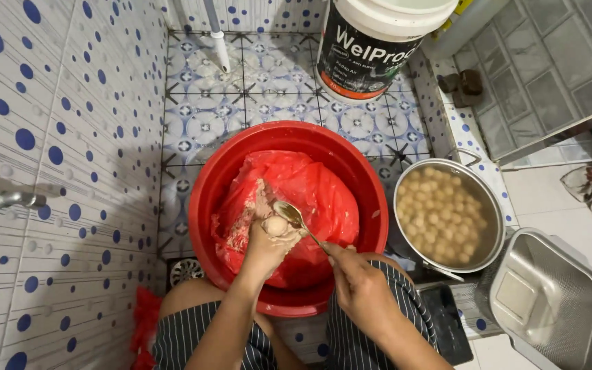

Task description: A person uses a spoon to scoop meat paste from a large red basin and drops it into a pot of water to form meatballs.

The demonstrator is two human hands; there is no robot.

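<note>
A red basin (214, 178) lined with a red plastic bag (310, 192) sits on the tiled floor and holds a pale meat paste (249, 219). My left hand (268, 245) is squeezed around a lump of paste, and a round ball (275, 225) bulges out at the top of the fist. My right hand (359, 284) holds a metal spoon (294, 218) whose bowl touches that ball. To the right, a steel pot (491, 205) holds water with several pale balls floating in it.
A white bucket with a black label (368, 48) stands behind the basin. A steel colander (556, 301) lies at lower right, beside a dark flat object (447, 318). A tap (1, 199) juts from the dotted left wall. A floor drain (185, 270) is near my knee.
</note>
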